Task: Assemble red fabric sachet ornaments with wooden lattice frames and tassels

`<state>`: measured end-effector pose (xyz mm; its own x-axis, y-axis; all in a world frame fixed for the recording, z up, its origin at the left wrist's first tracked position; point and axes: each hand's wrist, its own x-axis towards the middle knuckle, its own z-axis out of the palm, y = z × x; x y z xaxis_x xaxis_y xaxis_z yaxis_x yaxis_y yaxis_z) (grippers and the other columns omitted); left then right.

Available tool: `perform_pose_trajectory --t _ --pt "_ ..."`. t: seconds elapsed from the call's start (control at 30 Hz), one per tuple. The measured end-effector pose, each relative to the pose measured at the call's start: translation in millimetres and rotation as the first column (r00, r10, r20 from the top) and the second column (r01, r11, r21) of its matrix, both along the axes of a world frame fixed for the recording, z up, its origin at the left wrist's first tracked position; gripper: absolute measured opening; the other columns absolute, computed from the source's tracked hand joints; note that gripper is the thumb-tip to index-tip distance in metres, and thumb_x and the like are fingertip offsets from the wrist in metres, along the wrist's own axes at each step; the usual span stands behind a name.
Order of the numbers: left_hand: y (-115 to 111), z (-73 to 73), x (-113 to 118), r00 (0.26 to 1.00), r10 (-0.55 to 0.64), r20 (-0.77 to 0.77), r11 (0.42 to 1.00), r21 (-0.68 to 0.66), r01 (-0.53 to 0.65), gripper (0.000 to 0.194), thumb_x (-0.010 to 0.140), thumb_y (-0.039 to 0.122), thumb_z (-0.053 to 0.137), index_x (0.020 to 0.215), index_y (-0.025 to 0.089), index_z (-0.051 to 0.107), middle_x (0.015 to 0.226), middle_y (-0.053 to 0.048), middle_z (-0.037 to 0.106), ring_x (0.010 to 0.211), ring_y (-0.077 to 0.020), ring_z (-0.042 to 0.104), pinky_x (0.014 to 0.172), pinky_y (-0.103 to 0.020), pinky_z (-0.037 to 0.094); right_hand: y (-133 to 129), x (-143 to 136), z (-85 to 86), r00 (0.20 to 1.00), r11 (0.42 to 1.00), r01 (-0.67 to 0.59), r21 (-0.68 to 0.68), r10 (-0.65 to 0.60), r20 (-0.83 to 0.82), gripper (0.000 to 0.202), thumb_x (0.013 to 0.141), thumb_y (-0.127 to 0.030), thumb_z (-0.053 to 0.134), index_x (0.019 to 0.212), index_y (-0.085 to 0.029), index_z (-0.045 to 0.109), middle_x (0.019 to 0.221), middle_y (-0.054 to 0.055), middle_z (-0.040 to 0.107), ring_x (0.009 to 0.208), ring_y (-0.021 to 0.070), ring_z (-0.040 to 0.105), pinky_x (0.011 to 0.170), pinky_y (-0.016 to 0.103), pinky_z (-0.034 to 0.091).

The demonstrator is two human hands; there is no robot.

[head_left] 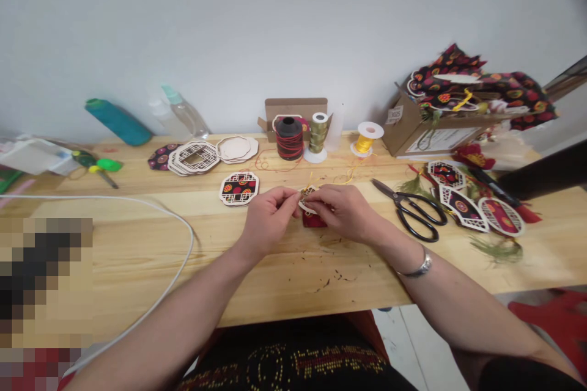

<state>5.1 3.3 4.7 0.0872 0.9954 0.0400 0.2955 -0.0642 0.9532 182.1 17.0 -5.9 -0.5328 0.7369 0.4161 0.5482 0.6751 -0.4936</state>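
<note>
Between my two hands is a small wooden lattice ornament [306, 202], partly covered by the fingers. My left hand [270, 215] is closed in a pinch at its left edge. My right hand [343, 210] pinches it from the right, with finger and thumb over its face. Dark red patterned fabric [314, 220] shows just below the ornament. A thin yellow thread [345, 181] runs from near the fingers back toward the yellow spool [365, 139]. Left of my left hand lies a fabric-backed lattice ornament [239, 189]. Black-handled scissors [415, 211] lie open to the right of my right hand.
Stacked lattice frames [195, 157], a dark red thread cone [290, 139] and an olive thread spool [318, 137] stand toward the wall. Finished-looking ornaments [465, 208] with tassels lie right, before a cardboard box [413, 125] of fabric. A white cable [181, 220] curves at left.
</note>
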Motion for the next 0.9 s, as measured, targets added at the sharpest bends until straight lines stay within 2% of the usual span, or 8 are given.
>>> perform_pose_trajectory --t 0.07,0.17,0.3,0.4,0.5,0.63,0.77,0.9 --pt "0 -1.1 0 0.999 0.001 -0.051 1.0 0.029 0.0 0.018 0.081 0.025 0.057 0.067 0.016 0.066 0.055 0.002 0.061 0.053 -0.0101 0.051 0.056 -0.021 0.04 -1 2 0.4 0.988 0.982 -0.015 0.19 -0.015 0.157 0.021 0.091 -0.018 0.047 0.087 -0.014 0.067 0.074 0.005 0.067 0.063 0.0131 0.055 0.056 0.026 0.036" --pt "-1 -5.3 -2 0.991 -0.02 -0.134 0.996 0.089 0.032 0.018 0.083 0.026 0.057 0.072 0.017 0.068 0.057 0.002 0.062 0.056 -0.0113 0.053 0.058 -0.022 0.041 -5 3 5.7 0.942 0.911 -0.118 0.396 -0.023 0.334 0.023 0.093 -0.014 0.043 0.085 -0.014 0.065 0.072 0.005 0.063 0.062 0.0145 0.05 0.054 0.029 0.031" --pt "-2 -9.2 -2 0.966 -0.099 -0.24 0.978 0.158 0.14 0.019 0.084 0.023 0.054 0.082 0.019 0.072 0.065 0.0 0.067 0.06 -0.0134 0.057 0.062 -0.024 0.043 -9 2 16.4 0.894 0.858 -0.197 0.474 -0.041 0.445 0.026 0.094 -0.011 0.038 0.083 -0.014 0.061 0.072 0.005 0.058 0.065 0.0161 0.048 0.055 0.031 0.032" --pt "-1 -9.2 -2 0.946 -0.172 -0.276 0.962 0.161 0.222 0.022 0.084 0.02 0.052 0.076 0.02 0.073 0.066 -0.001 0.069 0.061 -0.0145 0.059 0.065 -0.025 0.045 -8 4 18.4 0.897 0.869 -0.214 0.447 -0.006 0.442 0.026 0.095 -0.012 0.037 0.086 -0.013 0.061 0.078 0.007 0.06 0.07 0.0172 0.05 0.057 0.03 0.036" --pt "0 -9.5 -2 0.94 -0.243 -0.238 0.949 0.143 0.282 0.022 0.084 0.02 0.053 0.078 0.022 0.075 0.068 -0.001 0.07 0.063 -0.0149 0.061 0.065 -0.025 0.046 -1 8 14.6 0.943 0.935 -0.161 0.316 0.051 0.33 0.024 0.095 -0.015 0.039 0.09 -0.012 0.062 0.084 0.009 0.062 0.075 0.0169 0.053 0.06 0.029 0.04" --pt "1 -9.6 -2 0.947 -0.294 -0.13 0.948 0.085 0.306 0.018 0.082 0.023 0.058 0.083 0.023 0.076 0.068 0.0 0.071 0.065 -0.0149 0.063 0.065 -0.025 0.047 10 13 10.5 0.996 0.995 -0.089 -0.04 0.09 0.007 0.019 0.091 -0.013 0.046 0.084 -0.015 0.064 0.083 0.005 0.063 0.074 0.0132 0.056 0.066 0.026 0.044" --pt "1 -4.5 -2 0.952 -0.305 -0.03 0.952 -0.001 0.305 0.016 0.081 0.025 0.061 0.071 0.02 0.073 0.064 0.0 0.07 0.065 -0.014 0.062 0.069 -0.026 0.047 17 14 10.8 0.962 0.899 -0.15 -0.411 0.036 -0.271 0.012 0.083 -0.017 0.056 0.076 -0.015 0.066 0.073 0.002 0.065 0.067 0.0112 0.058 0.065 0.024 0.045" --pt "1 -1.1 -3 0.956 -0.277 0.095 0.95 -0.119 0.287 0.02 0.081 0.03 0.062 0.068 0.018 0.07 0.062 0.0 0.066 0.056 -0.0098 0.052 0.059 -0.022 0.041 19 13 8.2 0.914 0.758 -0.184 -0.626 -0.103 -0.393 0.012 0.077 -0.024 0.061 0.074 -0.015 0.067 0.07 0.001 0.067 0.063 0.0109 0.057 0.06 0.024 0.045"
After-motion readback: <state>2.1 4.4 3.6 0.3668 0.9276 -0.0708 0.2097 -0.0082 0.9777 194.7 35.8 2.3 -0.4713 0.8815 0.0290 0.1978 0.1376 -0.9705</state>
